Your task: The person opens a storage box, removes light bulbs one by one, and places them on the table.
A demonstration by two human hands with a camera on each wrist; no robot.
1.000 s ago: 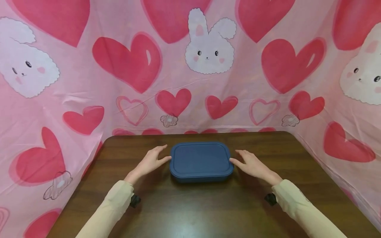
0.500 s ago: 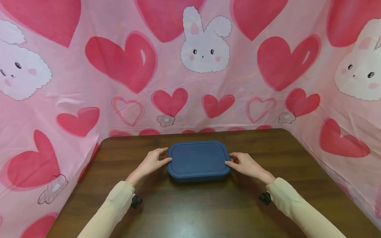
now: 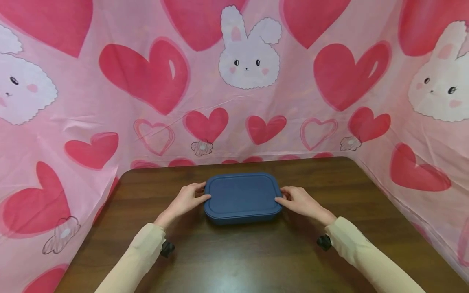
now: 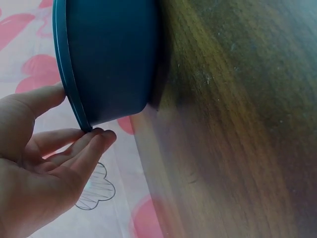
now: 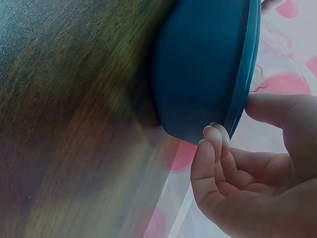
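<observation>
A dark blue lidded food container (image 3: 242, 195), rectangular with rounded corners, sits on the wooden table with its lid on. At its left end, my left hand (image 3: 187, 200) pinches the lid's rim. The left wrist view shows that thumb against the lid (image 4: 63, 54) and the fingers curled at the rim's underside. My right hand (image 3: 302, 201) grips the opposite end the same way, thumb on top. Curled right fingers (image 5: 210, 163) press beneath the rim and against the side wall in the right wrist view. What the container holds is hidden.
The brown wooden table (image 3: 227, 260) has rounded far corners. A pink cloth backdrop (image 3: 234, 97) with hearts and rabbits hangs behind it and along both sides. Small black devices (image 3: 167, 248) are strapped at both wrists.
My right hand has come in and taken hold of the container's right end. The left fingers have drawn in onto the left rim. The view has shifted slightly.
</observation>
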